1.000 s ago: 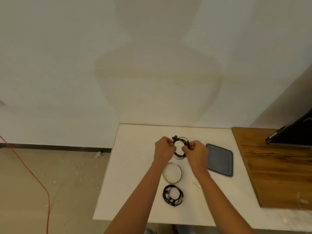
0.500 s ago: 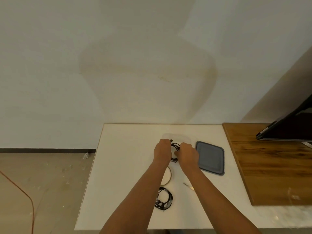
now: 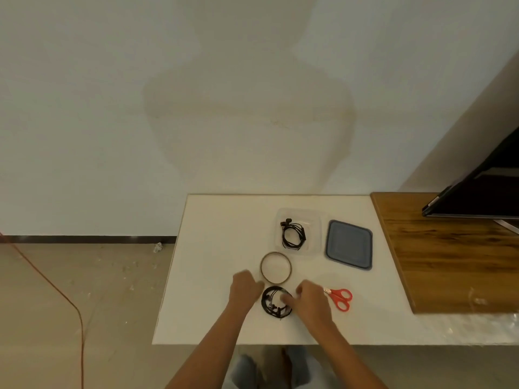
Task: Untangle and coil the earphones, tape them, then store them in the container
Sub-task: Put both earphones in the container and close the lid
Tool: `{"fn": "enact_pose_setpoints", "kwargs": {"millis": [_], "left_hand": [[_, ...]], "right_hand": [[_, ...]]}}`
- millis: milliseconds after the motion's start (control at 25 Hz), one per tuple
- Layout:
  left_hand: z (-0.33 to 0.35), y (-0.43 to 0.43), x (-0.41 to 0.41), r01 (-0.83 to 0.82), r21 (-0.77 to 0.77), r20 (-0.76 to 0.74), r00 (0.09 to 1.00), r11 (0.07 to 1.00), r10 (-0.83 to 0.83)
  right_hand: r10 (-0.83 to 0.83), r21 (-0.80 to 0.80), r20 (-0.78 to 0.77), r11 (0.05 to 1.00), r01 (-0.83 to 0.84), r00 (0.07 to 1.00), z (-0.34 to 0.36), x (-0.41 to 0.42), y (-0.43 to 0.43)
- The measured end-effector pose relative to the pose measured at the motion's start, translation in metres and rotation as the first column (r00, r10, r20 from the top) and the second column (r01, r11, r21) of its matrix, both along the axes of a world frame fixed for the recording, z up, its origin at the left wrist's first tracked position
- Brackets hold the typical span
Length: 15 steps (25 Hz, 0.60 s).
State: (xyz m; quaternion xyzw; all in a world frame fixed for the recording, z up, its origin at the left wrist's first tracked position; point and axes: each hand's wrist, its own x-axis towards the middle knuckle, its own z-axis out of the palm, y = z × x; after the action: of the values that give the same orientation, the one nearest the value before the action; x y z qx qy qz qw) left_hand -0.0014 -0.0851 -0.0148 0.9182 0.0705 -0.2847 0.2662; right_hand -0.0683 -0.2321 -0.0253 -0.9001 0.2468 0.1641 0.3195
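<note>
One coiled black pair of earphones [image 3: 293,234] lies inside the clear container [image 3: 316,220] at the back of the white table. A second black coil of earphones [image 3: 273,307] lies near the front edge. My left hand [image 3: 243,287] is at this coil's upper left with its fingers curled, touching or almost touching the cable. My right hand [image 3: 310,300] is at the coil's right side, thumb and forefinger apart, a fingertip resting on the loop. The tape roll [image 3: 275,267] lies flat between the two coils.
A blue-grey lid [image 3: 349,244] lies right of the container. Red scissors [image 3: 340,298] lie just right of my right hand. A wooden board [image 3: 449,262] with a dark screen [image 3: 483,197] adjoins the table on the right. An orange cable [image 3: 56,290] crosses the floor on the left.
Both hands let go of the first coil, which now lies in the container, and came back toward me to the second coil at the front. The scissors are now uncovered.
</note>
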Motion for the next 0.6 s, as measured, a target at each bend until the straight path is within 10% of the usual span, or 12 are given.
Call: {"fn": "enact_pose_setpoints", "kwargs": {"millis": [600], "left_hand": [[0.084, -0.052, 0.083, -0.227, -0.49, -0.126, 0.974, 0.842, 0.189]], "right_hand": [[-0.36, 0.272, 0.346, 0.922, 0.275, 0.866, 0.078, 0.086, -0.046]]}}
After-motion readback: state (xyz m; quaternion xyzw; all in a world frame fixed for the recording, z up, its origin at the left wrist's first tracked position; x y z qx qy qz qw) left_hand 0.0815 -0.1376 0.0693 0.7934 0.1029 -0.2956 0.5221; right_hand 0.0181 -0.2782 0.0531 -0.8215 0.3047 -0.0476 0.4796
